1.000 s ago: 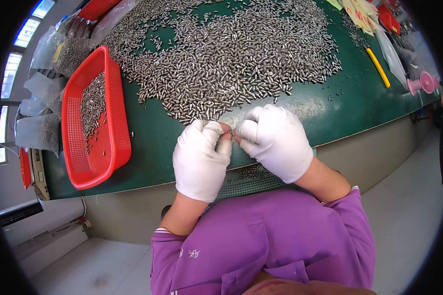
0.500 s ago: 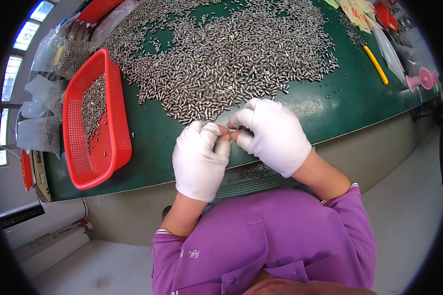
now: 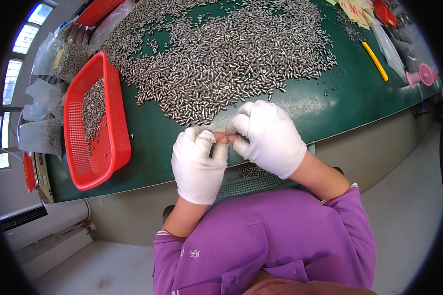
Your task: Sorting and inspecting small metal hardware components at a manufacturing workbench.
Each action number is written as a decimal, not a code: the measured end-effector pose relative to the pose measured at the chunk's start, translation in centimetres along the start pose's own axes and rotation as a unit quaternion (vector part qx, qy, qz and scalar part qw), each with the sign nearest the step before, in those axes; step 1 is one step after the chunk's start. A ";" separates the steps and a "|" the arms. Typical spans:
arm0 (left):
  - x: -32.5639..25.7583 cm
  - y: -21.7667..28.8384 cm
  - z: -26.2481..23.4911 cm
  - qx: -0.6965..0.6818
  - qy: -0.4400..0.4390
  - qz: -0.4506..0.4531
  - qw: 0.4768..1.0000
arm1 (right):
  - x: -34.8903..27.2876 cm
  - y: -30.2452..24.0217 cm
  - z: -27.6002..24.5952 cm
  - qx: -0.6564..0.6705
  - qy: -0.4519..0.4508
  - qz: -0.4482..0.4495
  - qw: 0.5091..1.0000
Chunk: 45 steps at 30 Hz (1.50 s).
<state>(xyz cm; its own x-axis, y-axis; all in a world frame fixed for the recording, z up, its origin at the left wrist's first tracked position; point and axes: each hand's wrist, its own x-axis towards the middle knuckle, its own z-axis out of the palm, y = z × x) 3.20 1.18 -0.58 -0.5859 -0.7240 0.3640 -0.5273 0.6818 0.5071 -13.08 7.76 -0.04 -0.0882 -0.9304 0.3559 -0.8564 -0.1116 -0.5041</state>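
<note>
Both hands wear white gloves with bare fingertips and meet over the near edge of the green table (image 3: 147, 169). My left hand (image 3: 198, 164) and my right hand (image 3: 270, 137) are closed in pinches, tip to tip. Between the fingertips is a small metal piece (image 3: 227, 139), mostly covered by the fingers; it resembles the loose parts nearby. Just beyond my hands spreads a wide heap of small silvery cylindrical metal parts (image 3: 221, 64). To the left stands a red plastic basket (image 3: 119, 123) with more of these parts in it.
Clear plastic bags (image 3: 40, 135) of small parts line the left side. A yellow-handled tool (image 3: 375, 61) and a pink spool-like object (image 3: 421, 75) lie at the right. Below the table edge, near my lap, a green perforated tray (image 3: 246, 185) holds more parts.
My joined hands have shifted slightly left and down, and the fingers have closed a little tighter around the small piece. The basket and heap stay as they were.
</note>
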 end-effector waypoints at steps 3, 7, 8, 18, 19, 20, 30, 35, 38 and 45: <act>-0.4 0.2 -0.5 -0.004 -0.010 0.022 1.000 | -0.3 0.1 -0.6 -0.001 -0.009 -0.022 1.000; -0.7 1.0 -2.1 -0.062 -0.127 0.107 0.984 | -1.6 1.0 -2.7 0.041 -0.142 -0.103 0.984; -0.7 1.2 -2.7 -0.076 -0.173 0.120 0.975 | -1.9 1.1 -3.6 0.062 -0.184 -0.118 0.974; 2.2 -0.5 -0.8 0.037 0.011 -0.013 0.999 | 1.4 1.1 -1.1 -0.070 0.035 0.005 0.997; 2.5 -0.5 -0.7 0.054 0.009 -0.019 0.998 | 1.8 1.0 -0.7 -0.100 0.034 0.006 0.994; 2.6 -0.5 -0.6 0.073 0.007 -0.028 0.997 | 2.2 0.7 -0.3 -0.124 0.041 -0.010 0.991; 2.9 0.1 -0.1 0.076 -0.002 -0.018 0.997 | 2.3 0.2 -0.1 -0.107 -0.027 -0.001 0.994; 2.0 0.0 -0.5 0.041 -0.026 -0.048 0.998 | 2.0 0.1 0.0 -0.057 -0.027 -0.015 0.998; 1.5 -0.2 -0.8 0.023 -0.050 -0.054 0.997 | 1.7 0.1 -0.4 -0.054 -0.043 -0.026 0.997; 1.2 -0.4 -1.2 -0.022 -0.044 0.001 0.999 | 1.3 0.7 -0.7 0.022 -0.051 -0.048 0.997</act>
<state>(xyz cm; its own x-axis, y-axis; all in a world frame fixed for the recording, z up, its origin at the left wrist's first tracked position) 3.45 -0.04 0.61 -0.6392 -0.7098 0.2958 -0.5002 0.6760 0.5412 -14.21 6.70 0.64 0.0481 -0.9452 0.3228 -0.8353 -0.2153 -0.5060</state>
